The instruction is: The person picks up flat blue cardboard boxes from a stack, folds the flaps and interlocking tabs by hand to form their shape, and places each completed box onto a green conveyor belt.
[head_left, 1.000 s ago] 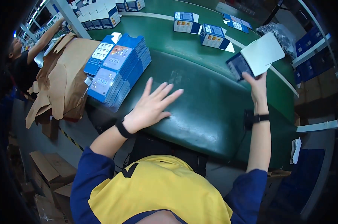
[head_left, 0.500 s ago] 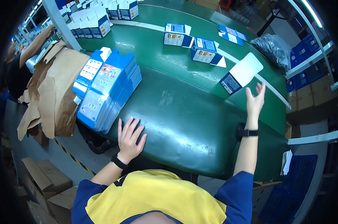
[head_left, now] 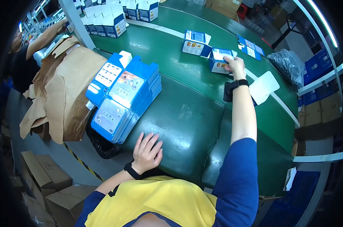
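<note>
My right hand (head_left: pixel 235 66) reaches far forward, with thumb and fingers closed on the near right part of a blue-and-white carton (head_left: pixel 218 67) standing on the green belt (head_left: pixel 175 60). Just left of it stands another such carton (head_left: pixel 194 43), its flap out to the side. Nearer me, a third carton with a raised white flap (head_left: pixel 264 87) is partly covered by my right wrist. My left hand (head_left: pixel 147 154) lies on the green padded worktop (head_left: pixel 179 125), fingers stretched out and holding nothing. Beyond it rises a stack of flat blue printed cartons (head_left: pixel 120 100).
Torn brown paper wrapping (head_left: pixel 71 83) sits left of the stack. Open-topped cartons (head_left: pixel 114 24) line the far left, beside a metal post (head_left: pixel 77 22). A flat carton (head_left: pixel 251 47) and a clear plastic bag (head_left: pixel 287 64) lie far right. Another person's arm (head_left: pixel 48 38) shows at left.
My right hand has moved left and farther away, from beside the raised-flap carton, and closed on the middle carton. The whole view has shifted; my left hand stays on the worktop.
</note>
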### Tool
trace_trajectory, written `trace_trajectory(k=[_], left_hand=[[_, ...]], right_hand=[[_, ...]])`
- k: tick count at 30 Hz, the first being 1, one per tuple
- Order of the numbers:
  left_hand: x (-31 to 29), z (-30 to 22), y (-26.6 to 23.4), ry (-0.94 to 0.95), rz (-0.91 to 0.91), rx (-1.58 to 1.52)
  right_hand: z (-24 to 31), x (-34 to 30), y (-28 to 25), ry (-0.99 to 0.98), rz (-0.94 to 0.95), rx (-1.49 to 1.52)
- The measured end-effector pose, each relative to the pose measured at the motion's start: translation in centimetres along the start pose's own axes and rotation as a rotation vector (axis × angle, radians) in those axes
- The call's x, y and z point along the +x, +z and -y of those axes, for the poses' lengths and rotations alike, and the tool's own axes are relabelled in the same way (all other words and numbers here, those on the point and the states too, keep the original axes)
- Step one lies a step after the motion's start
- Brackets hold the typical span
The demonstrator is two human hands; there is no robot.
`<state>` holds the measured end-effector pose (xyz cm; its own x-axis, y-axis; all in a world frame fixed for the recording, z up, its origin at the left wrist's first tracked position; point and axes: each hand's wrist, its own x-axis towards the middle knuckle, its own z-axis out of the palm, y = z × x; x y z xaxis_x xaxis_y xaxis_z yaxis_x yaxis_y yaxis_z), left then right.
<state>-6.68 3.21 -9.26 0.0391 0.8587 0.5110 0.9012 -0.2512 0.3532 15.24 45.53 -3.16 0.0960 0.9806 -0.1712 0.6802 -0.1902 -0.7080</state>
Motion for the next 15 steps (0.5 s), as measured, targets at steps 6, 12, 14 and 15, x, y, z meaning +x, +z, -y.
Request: trace_trajectory(k=[6, 12, 14, 15], left_hand=[[-0.1, 0.4, -0.2, 0.046, 0.024, -0.041], [0.1, 0.6, 0.3, 0.096, 0.02, -0.042], [0.1, 0.8, 0.2, 0.092, 0.013, -0.03], [0.0, 0.7, 0.2, 0.089, 0.012, -0.025]], right_hand=[[-1.0, -9.5, 0.3, -0.598, -0.364, -0.666], [0.2, -14.5, -1.0, -0.63, -0.336, -0.719], [3.2, -16.1, -0.1, -0.655, -0.327, -0.72], [4.8, -16.9, 0.9, -0.705, -0.244, -0.695]])
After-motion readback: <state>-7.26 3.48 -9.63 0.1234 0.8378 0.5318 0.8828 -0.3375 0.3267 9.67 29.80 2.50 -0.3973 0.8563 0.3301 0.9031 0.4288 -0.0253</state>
